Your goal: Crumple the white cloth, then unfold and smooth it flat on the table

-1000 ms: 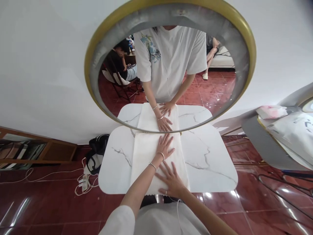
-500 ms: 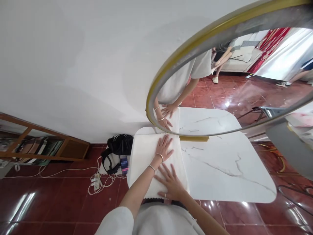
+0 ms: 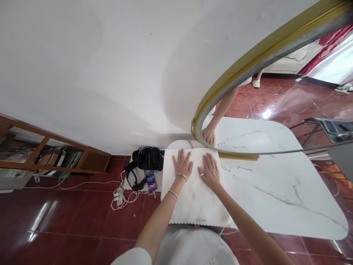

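Observation:
A folded white cloth (image 3: 193, 206) with a scalloped edge lies flat over the left end of the marble-patterned table (image 3: 275, 198). My left hand (image 3: 183, 163) rests palm down on its far part, fingers stretched out, with two bracelets around the wrist. To its right, my right hand (image 3: 210, 170) also presses flat on the cloth, a ring on one finger. Neither hand grips anything. Faint grey marks show on the cloth between and below the hands.
A large round mirror (image 3: 228, 79) with a yellow rim stands against the wall over the table's far edge. Left of the table are a black bag (image 3: 149, 158), white cables with a power strip (image 3: 119, 196) and a wooden shelf (image 3: 95, 161). A sofa shows in the mirror.
My right hand has slid forward over the cloth, from near my body to beside my left hand. The left hand stays flat on the far part. The view has shifted.

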Available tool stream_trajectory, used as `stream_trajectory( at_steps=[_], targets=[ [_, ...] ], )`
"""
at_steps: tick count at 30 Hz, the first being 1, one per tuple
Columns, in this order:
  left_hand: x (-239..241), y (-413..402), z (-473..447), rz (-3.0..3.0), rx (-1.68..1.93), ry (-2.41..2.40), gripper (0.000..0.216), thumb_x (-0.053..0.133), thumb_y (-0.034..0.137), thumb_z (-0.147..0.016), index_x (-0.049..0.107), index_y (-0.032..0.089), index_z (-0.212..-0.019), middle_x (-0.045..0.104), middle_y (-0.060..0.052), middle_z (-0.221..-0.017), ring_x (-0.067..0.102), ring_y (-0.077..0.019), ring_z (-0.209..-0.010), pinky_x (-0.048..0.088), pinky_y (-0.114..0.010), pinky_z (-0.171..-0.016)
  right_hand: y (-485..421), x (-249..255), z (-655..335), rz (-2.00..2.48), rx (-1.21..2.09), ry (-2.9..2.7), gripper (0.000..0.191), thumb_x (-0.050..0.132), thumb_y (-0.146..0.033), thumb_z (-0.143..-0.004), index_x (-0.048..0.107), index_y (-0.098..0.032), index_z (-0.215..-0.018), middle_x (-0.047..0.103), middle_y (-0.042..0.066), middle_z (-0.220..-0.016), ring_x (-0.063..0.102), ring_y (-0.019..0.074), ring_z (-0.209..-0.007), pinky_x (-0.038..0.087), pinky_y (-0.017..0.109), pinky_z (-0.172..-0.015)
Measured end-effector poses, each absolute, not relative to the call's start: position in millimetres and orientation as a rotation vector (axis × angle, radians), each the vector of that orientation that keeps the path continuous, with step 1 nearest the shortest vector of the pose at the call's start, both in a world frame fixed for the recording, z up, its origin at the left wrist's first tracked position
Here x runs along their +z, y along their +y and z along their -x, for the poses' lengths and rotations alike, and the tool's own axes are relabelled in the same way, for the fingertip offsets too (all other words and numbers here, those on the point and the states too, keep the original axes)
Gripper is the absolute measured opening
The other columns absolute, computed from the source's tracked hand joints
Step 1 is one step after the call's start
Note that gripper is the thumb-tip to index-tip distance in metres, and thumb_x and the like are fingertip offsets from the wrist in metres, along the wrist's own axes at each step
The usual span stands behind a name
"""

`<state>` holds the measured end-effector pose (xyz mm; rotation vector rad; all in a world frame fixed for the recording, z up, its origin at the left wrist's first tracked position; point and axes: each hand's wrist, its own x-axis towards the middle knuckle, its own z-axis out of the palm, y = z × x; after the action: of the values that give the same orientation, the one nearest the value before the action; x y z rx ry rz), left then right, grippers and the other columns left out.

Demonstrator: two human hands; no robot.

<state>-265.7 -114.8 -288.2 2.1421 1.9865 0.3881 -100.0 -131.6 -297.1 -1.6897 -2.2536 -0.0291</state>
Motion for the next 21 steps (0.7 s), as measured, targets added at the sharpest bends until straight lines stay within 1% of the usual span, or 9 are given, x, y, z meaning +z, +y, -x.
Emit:
stream_trajectory(
  at_steps=[2,4,7,9,12,15,17,19,21],
  targets=[
    [-289,-112,267,-2.129,0.382,2.011,0.054,0.036,0.040,-0.094,0.031,0.029,-0.147,0.017,-0.008,-0.159,0.013,-0.0269,-0.147,0.007,-0.062,-0.115,-123,-299,109,1.740,-0.022,-2.224,0.065,0.030,-0.034,-0.097,0.008,-0.008,-0.152,0.017,0.016,-0.157,0.005,0.0274,-0.146,0.020,0.049,-0.115],
    [-290,-103,265,-2.106,0.372,2.036,0.054,0.035,0.040,-0.094,0.031,0.029,-0.147,0.016,-0.008,-0.159,0.014,-0.0270,-0.147,0.007,-0.062,-0.115,-113,-298,118,1.800,0.019,-2.199,0.063,0.028,-0.032,-0.095,0.013,-0.006,-0.151,0.021,0.017,-0.156,0.007,0.0288,-0.146,0.019,0.050,-0.115],
    [-290,-83,264,-2.108,0.364,2.037,0.054,0.035,0.039,-0.094,0.032,0.029,-0.147,0.016,-0.007,-0.159,0.012,-0.0264,-0.147,0.004,-0.062,-0.115,-93,-295,128,1.886,0.095,-2.181,0.062,0.029,-0.031,-0.093,0.022,-0.002,-0.148,0.032,0.021,-0.150,0.019,0.0323,-0.143,0.018,0.052,-0.113],
    [-290,-66,264,-2.112,0.367,2.027,0.055,0.035,0.039,-0.093,0.032,0.028,-0.147,0.017,-0.007,-0.159,0.011,-0.0267,-0.147,0.003,-0.061,-0.115,-75,-294,134,1.935,0.122,-2.167,0.061,0.027,-0.030,-0.092,0.025,-0.002,-0.147,0.040,0.022,-0.145,0.028,0.0350,-0.138,0.018,0.056,-0.111],
    [-290,-40,265,-2.095,0.377,2.019,0.055,0.034,0.038,-0.093,0.033,0.027,-0.147,0.020,-0.006,-0.158,0.013,-0.0277,-0.147,0.002,-0.062,-0.115,-48,-294,142,2.008,0.170,-2.151,0.058,0.026,-0.028,-0.092,0.034,-0.005,-0.144,0.052,0.024,-0.134,0.042,0.0385,-0.127,0.026,0.058,-0.104],
    [-288,-21,266,-2.091,0.356,1.996,0.052,0.033,0.039,-0.093,0.038,0.028,-0.144,0.030,-0.006,-0.155,0.019,-0.0284,-0.145,0.002,-0.062,-0.115,-28,-293,148,2.086,0.226,-2.136,0.053,0.027,-0.029,-0.093,0.046,-0.007,-0.137,0.060,0.024,-0.122,0.053,0.0382,-0.114,0.035,0.054,-0.095],
    [-286,-17,269,-2.116,0.329,1.967,0.051,0.032,0.039,-0.094,0.040,0.028,-0.143,0.032,-0.007,-0.154,0.022,-0.0283,-0.144,0.002,-0.062,-0.115,-24,-290,149,2.103,0.243,-2.140,0.051,0.028,-0.031,-0.094,0.045,-0.012,-0.139,0.059,0.022,-0.124,0.054,0.0368,-0.113,0.037,0.052,-0.094],
    [-283,-23,273,-2.149,0.305,1.942,0.052,0.033,0.038,-0.094,0.038,0.029,-0.144,0.028,-0.007,-0.156,0.020,-0.0285,-0.145,0.002,-0.063,-0.114,-30,-286,147,2.087,0.245,-2.160,0.052,0.031,-0.037,-0.095,0.041,-0.018,-0.142,0.054,0.019,-0.132,0.050,0.0358,-0.119,0.034,0.052,-0.097],
    [-281,-40,277,-2.157,0.292,1.960,0.054,0.038,0.040,-0.092,0.036,0.031,-0.145,0.021,-0.007,-0.158,0.014,-0.0307,-0.146,0.001,-0.069,-0.111,-45,-285,142,2.033,0.221,-2.203,0.054,0.034,-0.046,-0.095,0.038,-0.025,-0.145,0.047,0.015,-0.140,0.043,0.0349,-0.127,0.028,0.054,-0.103]
  ],
)
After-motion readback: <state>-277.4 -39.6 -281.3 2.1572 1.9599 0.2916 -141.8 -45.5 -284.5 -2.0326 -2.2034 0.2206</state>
